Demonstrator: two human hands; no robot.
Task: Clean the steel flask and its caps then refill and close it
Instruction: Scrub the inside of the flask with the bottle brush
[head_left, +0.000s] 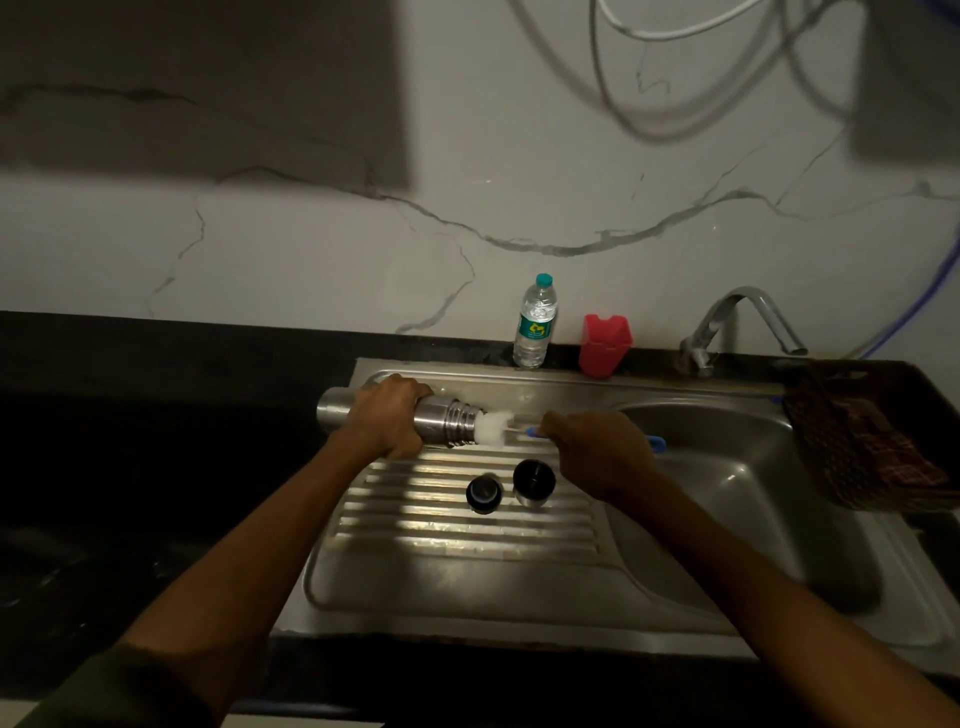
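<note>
One ribbed steel drainboard (457, 525), marble wall (311, 249)

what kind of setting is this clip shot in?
Most likely a home kitchen counter. It has a steel sink with a ribbed drainboard, a tap at the back against a marble-look wall, and a water bottle and red cup on the dark counter.
</note>
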